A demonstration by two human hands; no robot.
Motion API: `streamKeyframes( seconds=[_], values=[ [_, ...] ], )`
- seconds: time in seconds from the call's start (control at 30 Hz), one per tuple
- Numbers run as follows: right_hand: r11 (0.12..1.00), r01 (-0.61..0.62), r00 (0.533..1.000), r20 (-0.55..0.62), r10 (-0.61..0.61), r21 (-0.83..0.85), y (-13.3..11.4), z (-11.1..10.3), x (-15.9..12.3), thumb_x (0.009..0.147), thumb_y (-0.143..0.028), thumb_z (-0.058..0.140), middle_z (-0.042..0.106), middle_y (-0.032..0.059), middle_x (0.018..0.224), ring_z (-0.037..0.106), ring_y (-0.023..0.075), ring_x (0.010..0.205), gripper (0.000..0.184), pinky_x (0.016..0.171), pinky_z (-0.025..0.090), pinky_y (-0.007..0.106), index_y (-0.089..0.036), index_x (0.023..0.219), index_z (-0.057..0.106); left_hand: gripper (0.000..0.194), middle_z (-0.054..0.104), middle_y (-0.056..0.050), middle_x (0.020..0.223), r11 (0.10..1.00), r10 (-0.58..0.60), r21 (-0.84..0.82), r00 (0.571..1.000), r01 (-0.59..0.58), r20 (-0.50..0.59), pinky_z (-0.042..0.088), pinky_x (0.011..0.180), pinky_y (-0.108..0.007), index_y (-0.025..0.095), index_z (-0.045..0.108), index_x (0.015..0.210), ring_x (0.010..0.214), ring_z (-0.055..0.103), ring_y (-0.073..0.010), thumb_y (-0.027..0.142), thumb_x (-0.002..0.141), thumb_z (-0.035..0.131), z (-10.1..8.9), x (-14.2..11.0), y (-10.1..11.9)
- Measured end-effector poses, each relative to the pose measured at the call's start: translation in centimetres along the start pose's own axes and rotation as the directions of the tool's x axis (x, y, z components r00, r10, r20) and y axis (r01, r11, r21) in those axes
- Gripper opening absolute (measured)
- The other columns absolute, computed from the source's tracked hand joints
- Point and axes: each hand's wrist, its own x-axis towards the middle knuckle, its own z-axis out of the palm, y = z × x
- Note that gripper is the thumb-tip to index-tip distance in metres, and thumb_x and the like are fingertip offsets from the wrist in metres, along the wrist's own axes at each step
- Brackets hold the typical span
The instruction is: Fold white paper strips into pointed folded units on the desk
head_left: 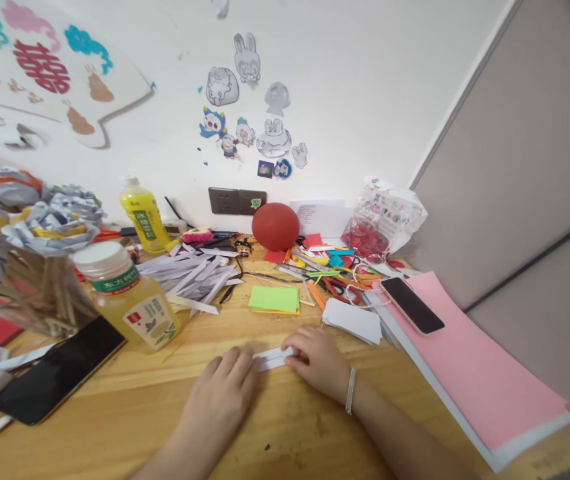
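Note:
A small piece of white paper [272, 359], creased along its length, lies on the wooden table between my hands. My left hand [225, 390] rests on its left end with the fingers curled together and pressed down. At the other end my right hand [321, 363], with a beaded bracelet on the wrist, pinches the paper between thumb and fingers. Just beyond are a stack of green paper slips [275, 299] and, to the right, a stack of white paper slips [352, 320].
On the left stand two drink bottles, the nearer one [129, 300] beside a dark phone [59, 373]. Cut paper strips [189, 277] are heaped behind. A red balloon [275, 227] sits by the wall. Pink sheets [485, 373] with another phone [412, 305] lie at right.

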Motion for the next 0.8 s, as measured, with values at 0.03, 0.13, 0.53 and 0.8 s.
streamKeyframes(
  seconds=[0.03, 0.13, 0.53, 0.8],
  values=[
    [0.997, 0.066, 0.998, 0.019, -0.065, -0.043, 0.1, 0.0, -0.1, 0.078, -0.014, 0.063, 0.062, -0.0001, 0.083, 0.053, 0.0161, 0.080, 0.014, 0.069, 0.032, 0.028, -0.021, 0.090, 0.063, 0.021, 0.064, -0.008, 0.092, 1.000, 0.002, -0.022, 1.000, -0.003, -0.015, 0.047, 0.068, -0.035, 0.014, 0.062, 0.102, 0.085, 0.058, -0.0251, 0.010, 0.083, 0.056, 0.2, 0.1, -0.2],
    [0.965, 0.183, 0.983, 0.062, -0.174, -0.186, 0.0, 0.0, -0.1, 0.082, -0.023, 0.061, 0.061, 0.0020, 0.087, 0.051, 0.0180, 0.082, 0.009, 0.068, 0.032, 0.029, -0.021, 0.091, 0.063, 0.018, 0.063, -0.007, 0.090, 0.995, 0.002, -0.100, 1.000, -0.004, -0.017, 0.044, 0.070, -0.034, 0.015, 0.062, 0.095, 0.084, 0.056, -0.0225, 0.009, 0.087, 0.048, 0.7, 0.3, -0.6],
    [0.845, 0.325, 0.942, 0.067, -0.329, -0.426, -0.5, 1.0, 0.7, 0.087, -0.017, 0.054, 0.056, 0.0034, 0.073, 0.044, 0.0179, 0.073, 0.016, 0.063, 0.030, 0.030, -0.018, 0.071, 0.057, 0.013, 0.060, -0.006, 0.084, 0.987, 0.059, -0.151, 0.995, -0.046, 0.078, 0.042, 0.070, -0.034, 0.016, 0.059, 0.080, 0.078, 0.052, -0.0218, 0.010, 0.087, 0.049, 0.5, 1.6, -1.1],
    [0.987, -0.029, 0.998, -0.056, 0.020, -0.158, -0.2, 1.5, 1.8, 0.083, -0.019, 0.063, 0.057, 0.0012, 0.081, 0.048, 0.0161, 0.079, 0.008, 0.070, 0.034, 0.027, -0.017, 0.077, 0.058, 0.018, 0.059, -0.007, 0.082, 0.926, -0.242, -0.267, 0.962, 0.268, 0.128, 0.043, 0.071, -0.033, 0.014, 0.058, 0.080, 0.078, 0.055, -0.0220, 0.016, 0.090, 0.042, 1.0, 2.6, -1.3]
  ],
)
